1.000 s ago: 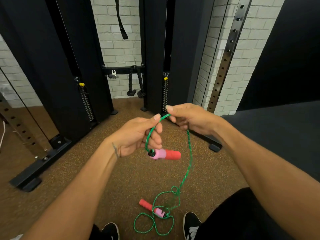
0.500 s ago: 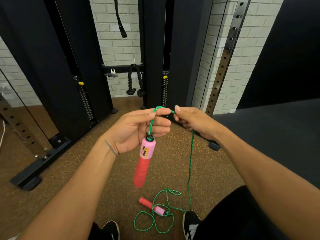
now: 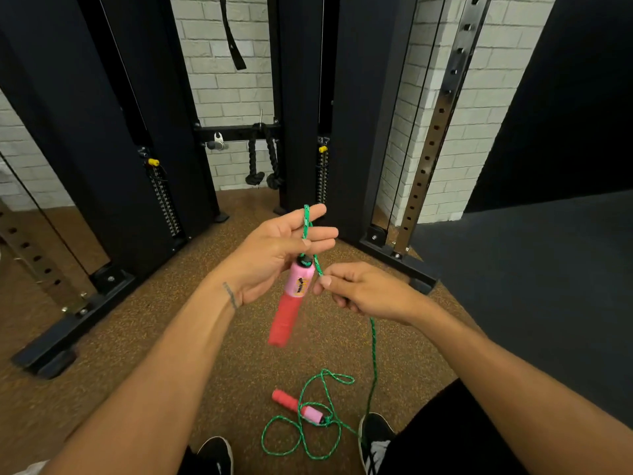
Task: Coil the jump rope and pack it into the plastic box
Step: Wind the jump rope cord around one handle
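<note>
right hand lowered, one rope (two handles)

The jump rope loops over the left hand's straight fingers, pinned by the thumb, and its pink-red handle hangs just below. Just right of that handle, the right hand pinches the rope. Well below it, the second handle lies among loops on the floor.

Head view — forward, downward, close.

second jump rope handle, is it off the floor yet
No, the second handle lies on the floor among loose loops of green rope; only the other handle hangs below the left hand.
</note>
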{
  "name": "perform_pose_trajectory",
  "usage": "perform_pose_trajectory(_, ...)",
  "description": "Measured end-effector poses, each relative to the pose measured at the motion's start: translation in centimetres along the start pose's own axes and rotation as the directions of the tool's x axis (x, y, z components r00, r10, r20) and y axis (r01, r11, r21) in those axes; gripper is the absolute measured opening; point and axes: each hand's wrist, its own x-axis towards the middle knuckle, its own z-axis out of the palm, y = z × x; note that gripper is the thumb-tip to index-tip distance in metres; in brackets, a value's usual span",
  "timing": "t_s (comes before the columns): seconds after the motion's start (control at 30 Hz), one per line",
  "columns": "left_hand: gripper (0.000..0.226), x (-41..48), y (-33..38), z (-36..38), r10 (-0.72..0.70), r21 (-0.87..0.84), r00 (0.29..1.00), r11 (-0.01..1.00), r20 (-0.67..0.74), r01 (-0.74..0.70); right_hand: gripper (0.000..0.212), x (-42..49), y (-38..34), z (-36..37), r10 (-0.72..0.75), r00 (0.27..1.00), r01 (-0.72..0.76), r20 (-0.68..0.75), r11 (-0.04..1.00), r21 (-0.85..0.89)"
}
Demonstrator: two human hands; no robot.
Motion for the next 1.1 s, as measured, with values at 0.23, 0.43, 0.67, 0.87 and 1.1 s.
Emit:
perform_pose_trajectory(0.23, 0.049, 0.7, -0.4, 0.1, 0.005, 0.014, 1.0, 1.0, -0.023, -0.005, 0.026, -0.5, -1.6, -0.1, -0.148, 0.989, 0.142, -0.003, 0.956, -0.258)
perform_pose_trajectory(0.43, 0.03, 0.4, -2.6, -0.4, 0.043, 0.343, 0.999, 0.939, -0.015, -0.035, 0.022, -1.0, -4.7, -1.3, -0.358, 0.926, 0.309, -0.12, 0.902, -0.303)
perform_pose_trajectory(0.67, 0.023, -0.1, -3.1, 0.3, 0.041, 0.221, 0.998, 0.975, -0.049, -0.029, 0.024, -0.7, -5.3, -2.8, -0.373, 0.913, 0.341, -0.167, 0.92, -0.193)
perform_pose_trajectory(0.87, 0.033, -0.1, -3.5, 0.2, -0.064, 0.021, 0.994, 0.998, 0.088, 0.062, 0.018, 1.5, -3.6, -3.7, -0.302, 0.918, 0.313, -0.259, 0.95, 0.002)
perform_pose_trajectory(1.1, 0.034, 1.0, -4.0, -1.1, -0.011, -0.134, 0.996, 0.991, 0.084, 0.022, 0.021, 4.6, -0.7, -2.8, -0.175, 0.941, 0.244, -0.289, 0.944, 0.222)
